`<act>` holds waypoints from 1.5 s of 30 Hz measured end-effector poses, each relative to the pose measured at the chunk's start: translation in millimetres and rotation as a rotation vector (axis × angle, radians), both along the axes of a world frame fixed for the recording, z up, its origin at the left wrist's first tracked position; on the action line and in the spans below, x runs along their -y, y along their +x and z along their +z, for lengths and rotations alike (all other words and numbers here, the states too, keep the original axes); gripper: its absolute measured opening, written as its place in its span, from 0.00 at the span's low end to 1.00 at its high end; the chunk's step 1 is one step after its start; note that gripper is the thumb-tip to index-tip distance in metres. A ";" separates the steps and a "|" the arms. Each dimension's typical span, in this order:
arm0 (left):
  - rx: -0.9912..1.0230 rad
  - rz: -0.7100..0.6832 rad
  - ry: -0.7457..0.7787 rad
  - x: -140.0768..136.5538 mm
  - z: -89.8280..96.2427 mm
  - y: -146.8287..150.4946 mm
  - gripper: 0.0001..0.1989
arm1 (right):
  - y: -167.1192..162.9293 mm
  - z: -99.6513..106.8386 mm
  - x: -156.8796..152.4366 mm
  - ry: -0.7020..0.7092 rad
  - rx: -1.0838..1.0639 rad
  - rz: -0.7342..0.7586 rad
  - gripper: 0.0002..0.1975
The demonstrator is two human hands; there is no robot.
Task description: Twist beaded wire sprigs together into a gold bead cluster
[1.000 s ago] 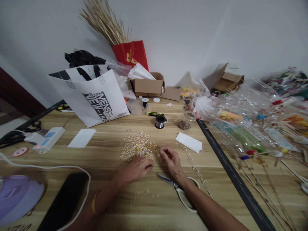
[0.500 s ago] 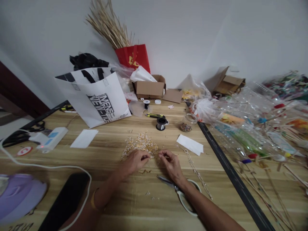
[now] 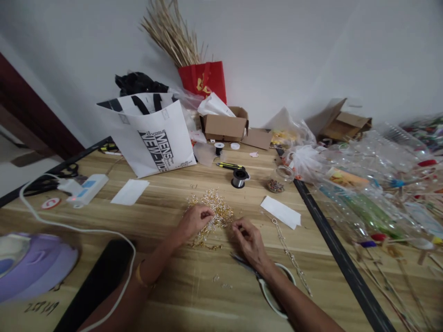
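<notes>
A loose pile of gold and clear beads (image 3: 216, 203) lies on the wooden table. At the pile's left side is my left hand (image 3: 194, 222), thumb and fingertips pinched together; whatever is in them is too small to make out. My right hand (image 3: 249, 240) sits just right of the pile, also in a pinch, its contents too fine to name. Below the pile rests a short gold chain-like strand (image 3: 211, 247). Scissors with white handles (image 3: 268, 295) lie partly under my right wrist. Farther right stretches a beaded chain (image 3: 290, 253).
Behind the pile stand a wire spool (image 3: 239, 179), a yellow-black cutter (image 3: 230, 166) and a jar of beads (image 3: 277, 184). White paper (image 3: 281, 212) lies at right. A white bag (image 3: 152, 138), power strip (image 3: 88, 190) and cable occupy the left; plastic bottles (image 3: 346, 207) crowd the right.
The view has turned slightly left, so everything sits farther right. My left hand has moved left and away from me relative to the pile, uncovering more beads. Both hands stay pinched.
</notes>
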State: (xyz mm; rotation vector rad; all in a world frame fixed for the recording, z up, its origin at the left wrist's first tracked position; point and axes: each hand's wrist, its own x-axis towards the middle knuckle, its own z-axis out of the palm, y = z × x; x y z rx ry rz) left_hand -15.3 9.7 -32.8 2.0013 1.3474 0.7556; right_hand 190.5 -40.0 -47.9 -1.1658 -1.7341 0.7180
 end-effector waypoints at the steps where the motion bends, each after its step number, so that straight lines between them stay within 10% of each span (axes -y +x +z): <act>1: -0.014 -0.010 -0.006 0.7 1.0 0.6 0.06 | 0.1 -0.3 0.0 0.006 0.011 0.002 0.08; 11: -0.295 -0.240 0.123 4.8 -0.4 2.6 0.06 | 0.3 -7.4 -1.6 -0.019 0.015 0.025 0.07; 45: -0.450 -0.309 0.322 16.2 -0.9 14.9 0.06 | -1.4 -0.2 0.3 -0.022 0.013 0.017 0.07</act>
